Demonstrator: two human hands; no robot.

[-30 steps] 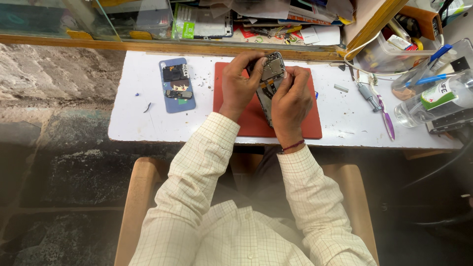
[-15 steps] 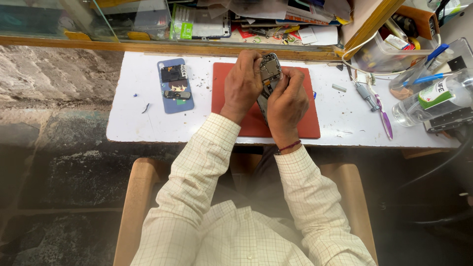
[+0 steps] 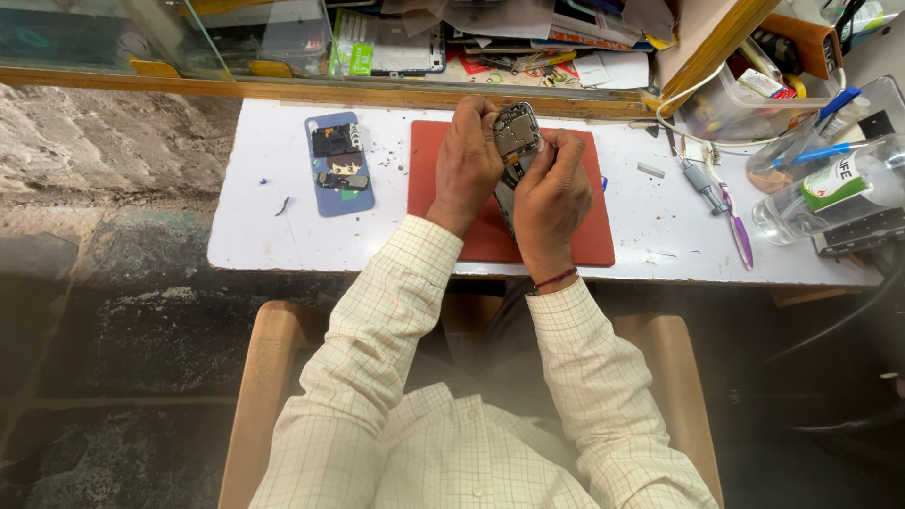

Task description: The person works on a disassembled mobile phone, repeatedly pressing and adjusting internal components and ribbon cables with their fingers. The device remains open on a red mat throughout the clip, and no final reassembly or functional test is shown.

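i grip the opened phone in both my left hand and right hand above the red mat on the desk, its insides bare, its blue back cover already off, reassembly not done.

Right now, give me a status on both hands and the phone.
Left hand and right hand both grip opened phone above red mat. Blue back cover lies left, clear.
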